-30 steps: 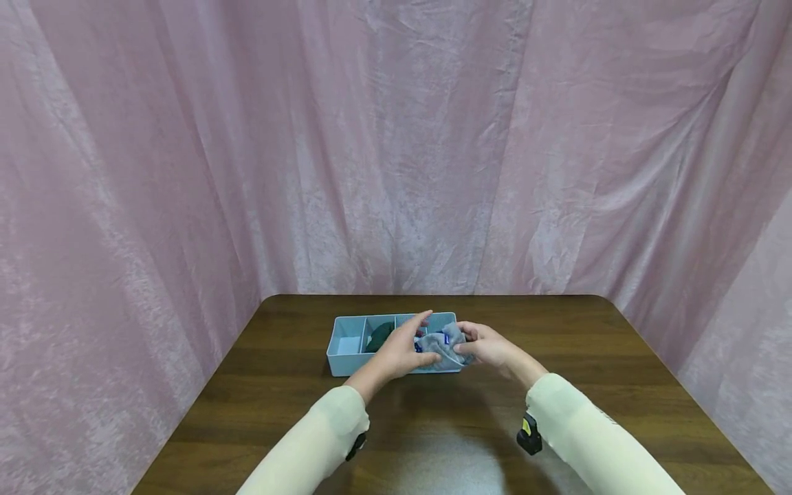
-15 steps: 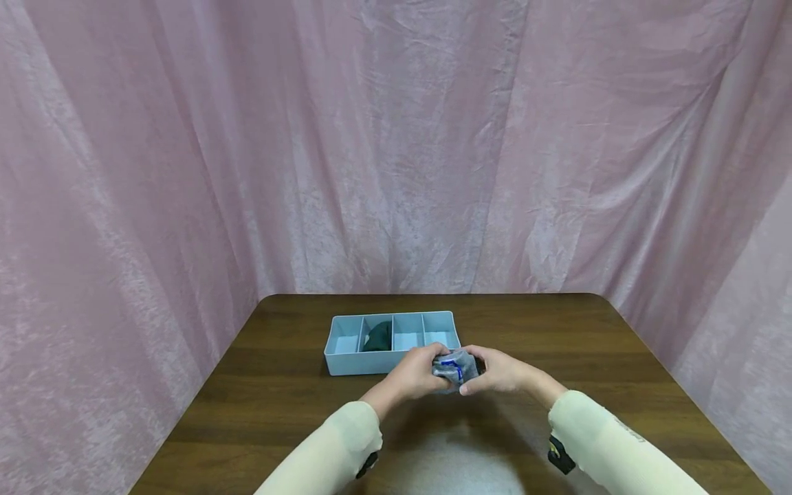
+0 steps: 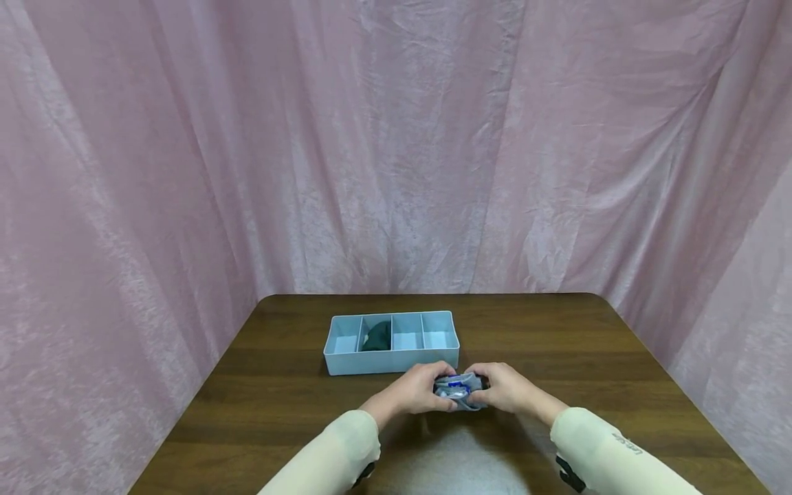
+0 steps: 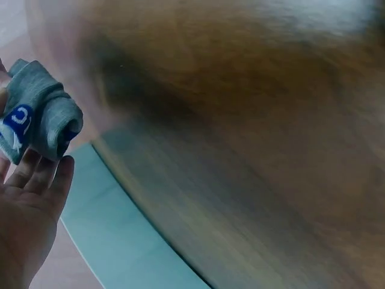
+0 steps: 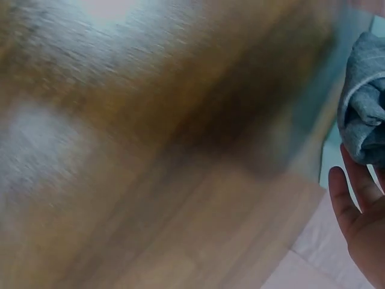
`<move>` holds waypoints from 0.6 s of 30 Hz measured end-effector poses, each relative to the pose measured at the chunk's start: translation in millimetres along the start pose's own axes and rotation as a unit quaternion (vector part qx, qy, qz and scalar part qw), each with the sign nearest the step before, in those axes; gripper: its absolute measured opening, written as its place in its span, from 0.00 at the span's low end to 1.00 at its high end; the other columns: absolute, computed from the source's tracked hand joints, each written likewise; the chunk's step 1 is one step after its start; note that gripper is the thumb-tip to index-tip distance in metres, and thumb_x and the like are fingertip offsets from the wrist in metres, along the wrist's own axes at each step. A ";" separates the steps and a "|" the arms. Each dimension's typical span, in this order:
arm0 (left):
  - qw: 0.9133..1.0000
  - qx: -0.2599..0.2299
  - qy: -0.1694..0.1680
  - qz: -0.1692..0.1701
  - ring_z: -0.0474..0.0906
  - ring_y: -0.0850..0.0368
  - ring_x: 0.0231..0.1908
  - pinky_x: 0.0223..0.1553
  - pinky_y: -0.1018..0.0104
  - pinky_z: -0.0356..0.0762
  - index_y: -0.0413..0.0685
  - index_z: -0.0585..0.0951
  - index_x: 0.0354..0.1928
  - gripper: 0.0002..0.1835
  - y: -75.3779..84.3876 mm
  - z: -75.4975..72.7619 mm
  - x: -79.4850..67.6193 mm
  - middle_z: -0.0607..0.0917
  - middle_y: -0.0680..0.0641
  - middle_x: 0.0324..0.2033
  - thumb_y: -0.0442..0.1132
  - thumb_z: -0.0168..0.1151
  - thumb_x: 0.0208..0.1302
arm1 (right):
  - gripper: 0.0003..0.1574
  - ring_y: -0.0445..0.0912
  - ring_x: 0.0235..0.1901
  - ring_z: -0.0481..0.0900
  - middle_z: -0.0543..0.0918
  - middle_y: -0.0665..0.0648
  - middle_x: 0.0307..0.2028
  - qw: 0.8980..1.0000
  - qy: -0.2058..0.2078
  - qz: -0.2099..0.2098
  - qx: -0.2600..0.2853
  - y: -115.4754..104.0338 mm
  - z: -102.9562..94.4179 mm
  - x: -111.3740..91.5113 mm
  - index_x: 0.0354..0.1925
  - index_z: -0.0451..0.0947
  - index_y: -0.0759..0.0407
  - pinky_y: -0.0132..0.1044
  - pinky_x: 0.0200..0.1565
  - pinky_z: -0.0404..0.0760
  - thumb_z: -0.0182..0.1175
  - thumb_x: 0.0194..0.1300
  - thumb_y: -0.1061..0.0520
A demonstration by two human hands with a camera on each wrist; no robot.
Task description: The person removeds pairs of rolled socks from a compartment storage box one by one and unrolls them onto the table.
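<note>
A grey sock (image 3: 459, 390) with a blue patch is bunched into a roll between the two hands, in front of the box. My left hand (image 3: 416, 389) grips its left side, thumb nearer me and fingers behind. From the other side my right hand (image 3: 509, 390) holds it between thumb and fingers. In the left wrist view the rolled sock (image 4: 47, 111) shows a white mark on its blue patch, and fingers reach up under it. The right wrist view has the sock's folded end (image 5: 364, 102) at the right edge, partly cut off.
Just beyond the hands stands a light blue box (image 3: 391, 362) with several compartments in a row. A dark green cloth bundle (image 3: 377, 337) lies in the second compartment from the left. Pink curtains (image 3: 396, 151) hang behind the wooden table (image 3: 278, 405).
Both hands have come back from over the box toward me with the grey sock. The left hand, spread beside it at first, now grips it, and the sock has become a tighter bundle.
</note>
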State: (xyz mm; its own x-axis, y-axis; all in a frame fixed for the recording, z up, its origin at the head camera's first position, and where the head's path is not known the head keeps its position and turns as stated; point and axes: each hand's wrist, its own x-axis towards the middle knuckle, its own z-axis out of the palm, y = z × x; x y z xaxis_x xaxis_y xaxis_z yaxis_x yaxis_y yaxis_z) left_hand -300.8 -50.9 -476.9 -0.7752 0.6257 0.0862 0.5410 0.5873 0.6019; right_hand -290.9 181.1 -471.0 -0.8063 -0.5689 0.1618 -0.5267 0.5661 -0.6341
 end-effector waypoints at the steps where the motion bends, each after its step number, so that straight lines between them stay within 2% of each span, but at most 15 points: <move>1: 1.000 0.000 -0.006 -0.001 0.74 0.67 0.37 0.43 0.71 0.75 0.54 0.78 0.52 0.24 -0.4 -0.3 -1.8 0.81 0.60 0.39 0.48 0.76 0.55 | 0.17 0.37 0.32 0.76 0.82 0.43 0.33 1.000 0.001 -0.001 -0.003 0.2 2.6 -1.1 0.45 0.82 0.55 0.34 0.34 0.77 0.73 0.57 0.56; 6: 1.000 0.005 -0.017 -0.008 0.74 0.67 0.38 0.47 0.70 0.76 0.55 0.79 0.50 0.22 -3.2 3.1 -9.4 0.80 0.61 0.39 0.49 0.75 0.56 | 0.17 0.36 0.32 0.76 0.82 0.43 0.34 1.000 -0.003 -0.008 -0.025 1.7 14.4 -4.9 0.45 0.81 0.52 0.33 0.35 0.77 0.73 0.57 0.54; 11: 0.999 0.035 -0.004 -0.002 0.73 0.67 0.42 0.51 0.68 0.75 0.57 0.80 0.49 0.20 -4.0 6.4 -13.4 0.79 0.62 0.42 0.50 0.75 0.56 | 0.22 0.37 0.36 0.78 0.83 0.45 0.39 1.000 -0.015 -0.007 -0.024 1.3 15.6 -7.6 0.50 0.80 0.53 0.36 0.38 0.78 0.73 0.58 0.51; 15: 0.997 0.076 0.008 0.015 0.73 0.66 0.46 0.53 0.66 0.74 0.57 0.81 0.50 0.21 -3.2 6.2 -16.7 0.80 0.60 0.46 0.52 0.74 0.56 | 0.27 0.42 0.40 0.79 0.83 0.51 0.45 0.999 -0.038 0.011 0.013 0.8 10.6 -9.7 0.58 0.77 0.59 0.36 0.41 0.79 0.66 0.63 0.53; 18: 0.994 0.107 0.015 0.033 0.74 0.64 0.49 0.54 0.65 0.74 0.55 0.81 0.51 0.23 -3.1 6.2 -19.9 0.80 0.57 0.50 0.53 0.74 0.56 | 0.26 0.45 0.43 0.79 0.83 0.55 0.48 0.999 -0.037 0.023 0.025 1.0 7.6 -10.1 0.60 0.76 0.63 0.38 0.43 0.78 0.59 0.66 0.55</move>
State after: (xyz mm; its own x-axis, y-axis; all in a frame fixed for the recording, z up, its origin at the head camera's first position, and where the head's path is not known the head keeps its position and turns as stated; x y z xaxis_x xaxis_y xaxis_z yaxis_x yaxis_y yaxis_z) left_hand -285.0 -62.0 -485.5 -0.7434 0.6528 0.1460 0.6457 0.6435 0.4111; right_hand -281.3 182.8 -479.0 -0.8057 -0.5874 0.0762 -0.4746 0.5632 -0.6765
